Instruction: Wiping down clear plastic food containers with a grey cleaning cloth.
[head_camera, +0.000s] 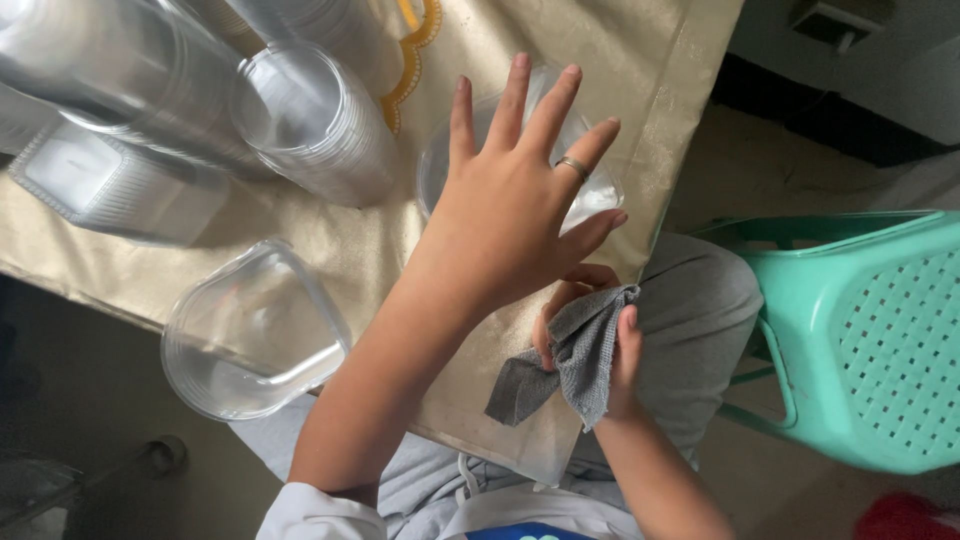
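My left hand (515, 215) is spread flat, fingers apart, over a clear plastic container (600, 195) that sits on the gold tablecloth (620, 60) near the table's right edge. A ring is on one finger. The hand covers most of the container, and whether the palm presses on it is hidden. Just below, at the table's front edge, my right hand (615, 365) grips a crumpled grey cloth (560, 370) that hangs over my lap.
Stacks of clear plastic containers (310, 120) lie on their sides at the top left, with a rectangular clear tray (100, 180) beside them. One clear rounded container (250, 330) overhangs the front table edge. A teal plastic chair (870, 330) stands to the right.
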